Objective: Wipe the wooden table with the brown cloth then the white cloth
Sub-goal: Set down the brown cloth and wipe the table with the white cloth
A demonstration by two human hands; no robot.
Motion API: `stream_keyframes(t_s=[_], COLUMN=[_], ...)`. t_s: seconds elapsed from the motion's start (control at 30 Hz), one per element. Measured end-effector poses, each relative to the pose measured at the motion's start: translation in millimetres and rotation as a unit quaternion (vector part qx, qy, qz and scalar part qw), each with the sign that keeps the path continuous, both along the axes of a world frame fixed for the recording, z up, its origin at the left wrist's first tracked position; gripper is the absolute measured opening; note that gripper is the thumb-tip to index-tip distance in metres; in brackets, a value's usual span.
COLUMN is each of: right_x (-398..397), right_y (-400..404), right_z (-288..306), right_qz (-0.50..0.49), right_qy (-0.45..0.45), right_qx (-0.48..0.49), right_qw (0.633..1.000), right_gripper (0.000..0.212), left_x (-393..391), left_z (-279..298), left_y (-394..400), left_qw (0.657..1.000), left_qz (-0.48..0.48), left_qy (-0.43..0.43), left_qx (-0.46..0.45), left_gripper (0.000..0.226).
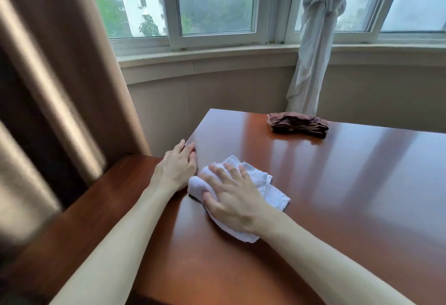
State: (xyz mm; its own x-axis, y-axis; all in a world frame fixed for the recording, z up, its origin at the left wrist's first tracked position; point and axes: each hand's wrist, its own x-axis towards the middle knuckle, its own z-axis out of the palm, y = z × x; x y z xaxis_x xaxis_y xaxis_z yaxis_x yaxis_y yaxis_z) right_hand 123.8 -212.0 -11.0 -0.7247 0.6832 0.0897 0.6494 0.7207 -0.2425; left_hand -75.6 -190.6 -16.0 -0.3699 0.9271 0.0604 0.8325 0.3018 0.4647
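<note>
My right hand (pixel 231 196) lies flat with spread fingers on the white cloth (pixel 270 189), pressing it onto the glossy wooden table (pixel 337 196) near the table's left edge. My left hand (pixel 177 166) rests beside it on that left edge, fingers straight and holding nothing. The brown cloth (pixel 298 125) lies bunched near the far edge of the table, well away from both hands.
A lower wooden surface (pixel 96 208) adjoins the table on the left. A brown curtain (pixel 55 82) hangs at the left, and a knotted white curtain (pixel 313 46) hangs behind the table's far edge. A curved window sill (pixel 217 56) runs along the wall beyond.
</note>
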Motion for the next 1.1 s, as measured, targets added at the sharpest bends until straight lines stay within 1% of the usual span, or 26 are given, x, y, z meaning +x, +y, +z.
stream_keyframes(t_s=[0.07,0.13,0.2,0.3,0.4,0.5,0.57,0.67,0.73,0.77,0.83,0.9,0.97,1.0,1.03,1.1], right_x=[-2.4,-10.1,-19.6,-39.6,-68.9,-91.2,-102.7,-114.0,-112.6,-112.0,-116.5,-117.8,-111.0,-107.9,-107.5,-108.4], right_y=[7.6,32.9,74.6,145.8,221.2,288.0,315.7,326.6,317.9,307.1,274.3,235.3,221.9,227.7,241.8,275.2], right_z=[2.3,4.3,2.5,0.8,0.2,0.8,1.0,-1.8,-4.1,-4.5,-7.1,-8.9,-9.2,-5.2,-2.8,2.0], right_qz=[-0.011,-0.037,-0.065,-0.103,-0.120,-0.140,-0.146,-0.136,-0.117,-0.094,-0.027,0.064,0.128,0.125,0.092,-0.029], right_qy=[0.005,0.002,-0.012,-0.016,-0.019,-0.009,-0.007,-0.026,-0.020,-0.012,-0.007,-0.019,-0.012,-0.006,-0.006,-0.015], right_qx=[-0.011,-0.005,-0.008,-0.012,0.008,0.000,-0.002,0.008,0.012,0.020,0.019,0.027,0.032,0.031,0.036,0.047], right_qw=[1.000,0.999,0.998,0.995,0.993,0.990,0.989,0.990,0.993,0.995,0.999,0.997,0.991,0.992,0.995,0.998], right_gripper=[0.077,0.072,0.065,0.066,0.055,0.056,0.057,0.058,0.053,0.050,0.053,0.055,0.049,0.048,0.050,0.053], left_x=[1.4,-1.5,-3.3,-3.2,-6.5,-7.9,-8.2,-6.8,-6.0,-6.2,-6.2,-4.5,-3.5,-3.3,-3.4,-3.6], left_z=[1.1,0.2,-2.9,-7.2,-7.5,-6.7,-5.6,-6.2,-7.2,-7.5,-7.4,-7.5,-7.5,-7.6,-8.2,-9.0], left_y=[-2.1,-1.8,-1.1,2.2,7.5,7.7,8.1,9.2,9.7,9.6,9.5,8.2,6.3,5.1,4.6,4.9], left_qw=[1.000,1.000,1.000,1.000,1.000,1.000,1.000,1.000,1.000,1.000,1.000,1.000,1.000,1.000,0.999,1.000], left_qz=[-0.006,-0.016,-0.016,-0.016,-0.014,-0.013,-0.010,0.009,0.014,0.015,0.015,0.007,-0.005,-0.007,-0.008,-0.006], left_qy=[0.005,0.007,0.005,0.006,0.008,-0.001,-0.001,-0.004,-0.004,-0.005,-0.007,-0.002,0.010,0.014,0.018,0.019], left_qx=[-0.002,-0.006,-0.006,0.010,0.009,0.001,-0.002,-0.014,-0.025,-0.027,-0.023,-0.008,0.017,0.026,0.029,0.019], left_gripper=[0.049,0.050,0.050,0.050,0.050,0.051,0.051,0.050,0.050,0.051,0.052,0.052,0.052,0.051,0.051,0.053])
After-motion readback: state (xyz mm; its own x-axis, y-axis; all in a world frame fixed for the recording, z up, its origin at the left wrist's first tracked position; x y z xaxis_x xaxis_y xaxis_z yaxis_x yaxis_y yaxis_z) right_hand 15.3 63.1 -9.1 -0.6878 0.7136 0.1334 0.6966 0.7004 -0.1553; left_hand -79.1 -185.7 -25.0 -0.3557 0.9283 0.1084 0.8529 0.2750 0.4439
